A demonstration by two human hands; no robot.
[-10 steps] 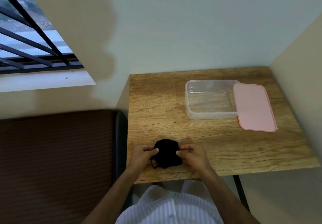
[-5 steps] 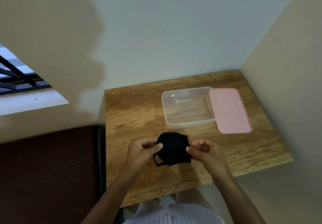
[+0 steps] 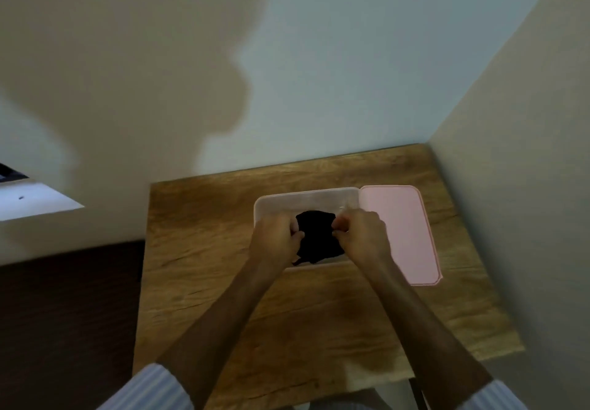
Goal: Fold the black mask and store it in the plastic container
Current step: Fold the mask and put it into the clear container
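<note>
Mask (image 3: 317, 237), folded, carried from table (image 3: 204, 250) front to over open container (image 3: 303, 197), left hand (image 3: 276, 238) and right hand (image 3: 360, 235) each pinching a side; storing looks close, release pending.

Both hands (left (image 3: 277, 239), right (image 3: 360, 236)) hold black mask (image 3: 317, 237) over container (image 3: 306, 200).

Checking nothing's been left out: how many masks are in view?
1. The black mask is held between the left hand and right hand over the open plastic container. Others could be hidden beneath it.
</note>
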